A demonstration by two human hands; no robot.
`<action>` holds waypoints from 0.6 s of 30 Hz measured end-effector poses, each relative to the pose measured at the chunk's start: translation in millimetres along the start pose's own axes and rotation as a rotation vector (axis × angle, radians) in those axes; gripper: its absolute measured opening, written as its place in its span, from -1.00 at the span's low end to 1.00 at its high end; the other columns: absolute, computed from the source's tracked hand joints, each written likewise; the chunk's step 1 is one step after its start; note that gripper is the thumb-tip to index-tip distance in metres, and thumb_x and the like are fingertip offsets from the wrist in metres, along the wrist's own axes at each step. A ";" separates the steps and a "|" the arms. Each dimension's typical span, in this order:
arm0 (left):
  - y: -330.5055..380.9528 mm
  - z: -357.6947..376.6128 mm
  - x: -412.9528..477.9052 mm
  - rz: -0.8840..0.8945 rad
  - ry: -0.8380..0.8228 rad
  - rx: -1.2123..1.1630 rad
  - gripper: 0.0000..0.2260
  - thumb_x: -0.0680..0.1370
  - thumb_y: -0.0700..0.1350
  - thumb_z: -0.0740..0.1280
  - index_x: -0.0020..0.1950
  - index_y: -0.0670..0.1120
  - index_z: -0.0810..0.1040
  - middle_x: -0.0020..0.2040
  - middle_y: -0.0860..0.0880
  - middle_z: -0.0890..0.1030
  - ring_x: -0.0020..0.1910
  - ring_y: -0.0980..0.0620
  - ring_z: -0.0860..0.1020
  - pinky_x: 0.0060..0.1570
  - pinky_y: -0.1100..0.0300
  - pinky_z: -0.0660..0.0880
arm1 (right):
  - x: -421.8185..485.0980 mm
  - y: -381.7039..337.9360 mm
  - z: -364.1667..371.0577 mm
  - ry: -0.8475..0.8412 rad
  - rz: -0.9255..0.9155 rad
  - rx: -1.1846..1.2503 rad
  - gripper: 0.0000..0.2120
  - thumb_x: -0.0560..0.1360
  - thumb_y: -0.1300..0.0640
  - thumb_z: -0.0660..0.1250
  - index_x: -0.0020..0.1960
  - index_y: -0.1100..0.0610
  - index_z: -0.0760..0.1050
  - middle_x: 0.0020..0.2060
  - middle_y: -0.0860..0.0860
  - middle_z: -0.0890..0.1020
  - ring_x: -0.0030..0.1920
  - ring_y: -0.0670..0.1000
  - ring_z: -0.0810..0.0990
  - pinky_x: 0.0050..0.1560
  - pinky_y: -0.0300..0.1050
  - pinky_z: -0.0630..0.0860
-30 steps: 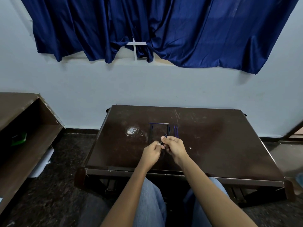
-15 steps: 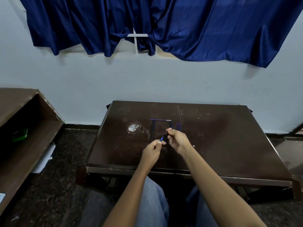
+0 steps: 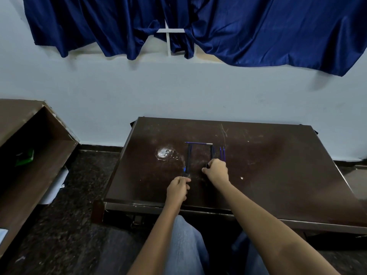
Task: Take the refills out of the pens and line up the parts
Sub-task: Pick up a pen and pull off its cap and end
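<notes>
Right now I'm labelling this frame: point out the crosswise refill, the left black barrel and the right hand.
crosswise refill [image 3: 198, 143], head view, mid-shaft.
left black barrel [image 3: 189, 155], head view, upper body.
right hand [image 3: 216, 171], head view, back of hand.

The left hand [image 3: 177, 189] pinches a blue refill [image 3: 184, 171] above the table [image 3: 278, 175]. The right hand [image 3: 216, 171] grips a dark barrel [image 3: 212, 152]. Two refills [image 3: 222, 152] lie just beside it.

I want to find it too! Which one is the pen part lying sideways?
Look at the dark brown table, past both hands. A thin blue refill with a silvery tip lies crosswise there. It is the only part turned sideways; the others point away from the person.
</notes>
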State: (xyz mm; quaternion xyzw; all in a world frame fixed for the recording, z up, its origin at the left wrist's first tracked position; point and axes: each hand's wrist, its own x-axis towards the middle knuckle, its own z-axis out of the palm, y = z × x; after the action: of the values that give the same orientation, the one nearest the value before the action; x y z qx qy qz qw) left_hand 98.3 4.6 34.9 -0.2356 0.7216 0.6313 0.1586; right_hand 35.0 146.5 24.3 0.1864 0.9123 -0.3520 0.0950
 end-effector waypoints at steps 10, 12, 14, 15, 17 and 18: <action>-8.1 1.2 13.7 0.062 0.000 0.011 -0.76 0.63 -0.07 0.13 0.01 -0.05 0.58 -0.27 -0.01 0.53 -0.42 0.13 0.38 -0.48 0.31 0.31 | 14.9 -16.7 19.1 -0.059 -0.037 -0.292 -0.76 0.53 0.15 0.34 0.14 0.26 0.47 0.06 0.17 0.60 0.08 0.19 0.61 0.01 0.01 0.59; -9.0 1.6 14.2 0.075 -0.002 0.015 -0.75 0.64 -0.05 0.11 0.03 -0.02 0.58 -0.27 0.00 0.53 -0.42 0.14 0.38 -0.49 0.32 0.31 | 17.1 -16.3 19.5 -0.071 -0.047 -0.318 -0.76 0.53 0.16 0.34 0.14 0.26 0.47 0.05 0.17 0.60 0.08 0.18 0.62 0.00 0.00 0.58; -9.3 2.2 15.1 0.068 -0.005 0.025 -0.75 0.64 -0.04 0.10 0.03 -0.01 0.58 -0.27 0.00 0.54 -0.42 0.14 0.39 -0.49 0.31 0.31 | 18.6 -16.7 19.1 -0.085 -0.055 -0.334 -0.75 0.53 0.14 0.35 0.13 0.26 0.48 0.04 0.17 0.60 0.06 0.19 0.62 0.01 0.01 0.59; -8.7 2.7 15.5 0.058 -0.006 0.031 -0.75 0.64 -0.05 0.10 0.04 -0.02 0.58 -0.26 0.00 0.54 -0.41 0.14 0.39 -0.48 0.30 0.31 | 18.6 -17.7 17.9 -0.090 -0.058 -0.336 -0.75 0.52 0.13 0.35 0.12 0.26 0.48 0.03 0.16 0.61 0.05 0.19 0.62 0.01 0.02 0.60; -7.3 3.9 15.9 0.034 -0.010 0.027 -0.75 0.63 -0.08 0.10 0.04 -0.04 0.57 -0.24 0.00 0.55 -0.39 0.13 0.40 -0.45 0.28 0.32 | 17.3 -19.9 14.2 -0.078 -0.042 -0.316 -0.75 0.52 0.11 0.36 0.10 0.26 0.49 0.01 0.16 0.62 0.04 0.19 0.63 0.01 0.05 0.60; -6.6 4.2 15.8 0.027 -0.008 0.022 -0.75 0.63 -0.10 0.10 0.03 -0.05 0.57 -0.23 0.00 0.56 -0.38 0.12 0.40 -0.43 0.27 0.32 | 16.2 -20.9 12.6 -0.064 -0.029 -0.288 -0.74 0.52 0.09 0.35 0.09 0.26 0.50 -0.01 0.16 0.62 0.03 0.20 0.63 -0.01 0.05 0.60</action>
State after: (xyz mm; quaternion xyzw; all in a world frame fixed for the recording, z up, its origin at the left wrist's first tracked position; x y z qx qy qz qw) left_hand 88.3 6.0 20.4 -0.2215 0.7310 0.6264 0.1554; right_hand 12.2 128.1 22.9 0.1463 0.9524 -0.2249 0.1448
